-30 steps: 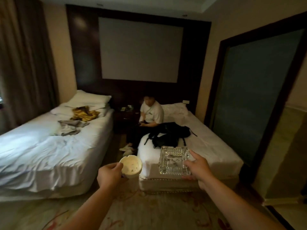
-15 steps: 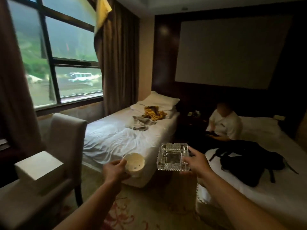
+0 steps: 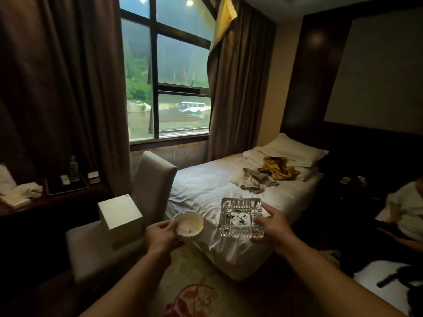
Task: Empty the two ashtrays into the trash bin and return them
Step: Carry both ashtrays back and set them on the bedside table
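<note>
We carry the light ceramic ashtray (image 3: pixel 189 226) in our left hand (image 3: pixel 160 235) and the heavy, breakable glass ashtray (image 3: pixel 240 217) in our right hand (image 3: pixel 272 227), both grips closed on rims at frame centre.

Hotel bedroom: made bed (image 3: pixel 217 193), heavy curtains (image 3: pixel 238 88), window (image 3: pixel 167 88).

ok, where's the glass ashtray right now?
Head view, centre-right: the glass ashtray is held by its right edge in the right hand, over the near corner of the bed, right of the white ashtray.
</note>
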